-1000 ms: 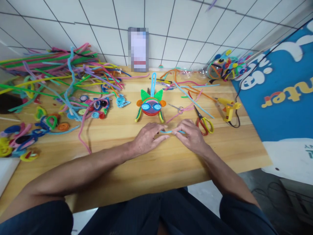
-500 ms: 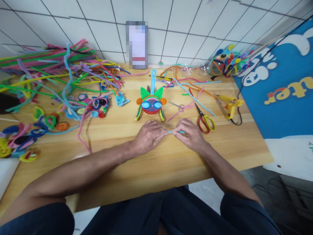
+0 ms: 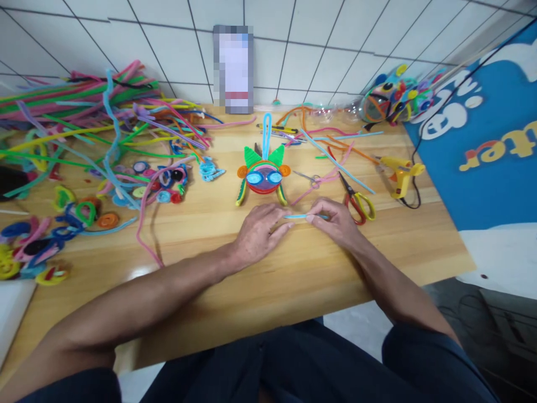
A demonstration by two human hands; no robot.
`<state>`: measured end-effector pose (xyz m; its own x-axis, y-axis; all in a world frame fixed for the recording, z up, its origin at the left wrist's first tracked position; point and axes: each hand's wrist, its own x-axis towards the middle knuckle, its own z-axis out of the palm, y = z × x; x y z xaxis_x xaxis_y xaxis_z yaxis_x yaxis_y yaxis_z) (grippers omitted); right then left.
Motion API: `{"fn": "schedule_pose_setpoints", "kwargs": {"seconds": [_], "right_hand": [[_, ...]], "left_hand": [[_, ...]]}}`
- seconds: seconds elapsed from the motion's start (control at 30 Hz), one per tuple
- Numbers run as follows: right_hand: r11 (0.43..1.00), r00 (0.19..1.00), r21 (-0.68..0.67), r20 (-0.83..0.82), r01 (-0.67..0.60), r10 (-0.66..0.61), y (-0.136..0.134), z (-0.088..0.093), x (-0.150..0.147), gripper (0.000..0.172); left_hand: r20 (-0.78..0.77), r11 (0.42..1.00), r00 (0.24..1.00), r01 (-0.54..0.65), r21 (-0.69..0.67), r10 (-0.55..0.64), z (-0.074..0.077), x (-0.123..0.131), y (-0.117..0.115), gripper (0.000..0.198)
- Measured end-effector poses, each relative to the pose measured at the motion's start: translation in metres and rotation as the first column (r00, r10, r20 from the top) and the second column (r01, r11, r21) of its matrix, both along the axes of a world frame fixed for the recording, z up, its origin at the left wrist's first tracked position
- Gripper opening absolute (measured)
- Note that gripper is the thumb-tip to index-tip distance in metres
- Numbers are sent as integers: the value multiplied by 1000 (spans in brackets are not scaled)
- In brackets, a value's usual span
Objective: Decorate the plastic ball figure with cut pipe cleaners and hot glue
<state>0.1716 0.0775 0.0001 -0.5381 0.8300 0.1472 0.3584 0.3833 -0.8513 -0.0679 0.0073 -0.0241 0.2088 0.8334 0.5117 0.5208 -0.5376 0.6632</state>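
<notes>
A short light-blue pipe cleaner (image 3: 297, 216) lies level between my hands, above the front part of the table. My right hand (image 3: 333, 218) pinches it between thumb and fingers, and a bit sticks out behind the grip. At its other end, my left hand (image 3: 262, 232) has its thumb apart from its fingers; the tip lies by the fingertips. Just beyond stands a colourful pipe-cleaner figure (image 3: 264, 178) with green pointed ears, blue oval eyes, orange coils and a tall blue loop on top. Scissors (image 3: 356, 201) with red and yellow handles lie beside my right hand.
Loose pipe cleaners (image 3: 84, 123) heap up on the left, with several finished coiled pieces (image 3: 37, 246) nearer. A yellow glue gun (image 3: 398, 173) and its cord lie at right. A phone (image 3: 235, 70) leans on the tiled wall; a clear bottle (image 3: 373, 106) holds colourful pieces.
My hands have moved apart, baring more of the blue pipe cleaner between them. My left thumb has come away from its fingers. The view has shifted slightly.
</notes>
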Motion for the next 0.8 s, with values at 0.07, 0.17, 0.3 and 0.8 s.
{"fn": "schedule_pose_setpoints", "kwargs": {"seconds": [0.07,0.17,0.3,0.8], "right_hand": [[997,999,70,13,-32,31,-1,-1,-2,8],[969,998,238,35,-60,53,-4,-2,-5,10],[908,998,416,53,-57,39,-9,-2,-8,4],[935,992,345,118,-80,41,-17,-4,-20,12]], "left_hand": [[-16,999,1000,20,-34,-21,-1,0,1,20],[37,994,999,13,-108,-9,2,1,1,24],[159,972,987,29,-235,9,7,1,1,26],[-226,974,973,-2,229,55,-4,-1,7,25]]}}
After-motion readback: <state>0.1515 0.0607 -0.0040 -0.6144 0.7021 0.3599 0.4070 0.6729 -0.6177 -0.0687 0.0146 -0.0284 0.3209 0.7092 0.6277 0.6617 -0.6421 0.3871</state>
